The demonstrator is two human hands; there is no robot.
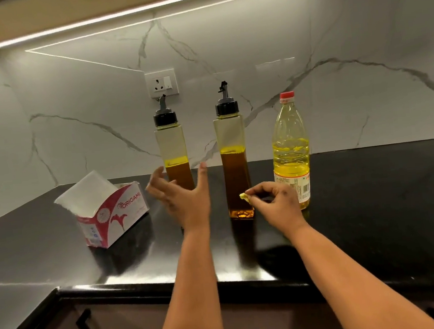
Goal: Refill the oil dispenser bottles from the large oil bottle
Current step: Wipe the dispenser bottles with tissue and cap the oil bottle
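On the black tabletop [375, 201] two square oil dispenser bottles stand upright, each partly filled: the left dispenser [172, 147] and the right dispenser [233, 160]. Just right of the right dispenser stands the large oil bottle [290, 151], red cap on. The left hand [184, 194] hangs spread, fingers apart, before the left dispenser. The right hand [273, 201] pinches a small yellowish scrap [244, 196] in front of the right dispenser. A tissue box [114, 215] sits well left of it.

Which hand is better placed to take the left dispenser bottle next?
Left, probably. The left hand is open, right in front of the left dispenser bottle. The right hand pinches a small yellowish scrap near the other dispenser bottle.
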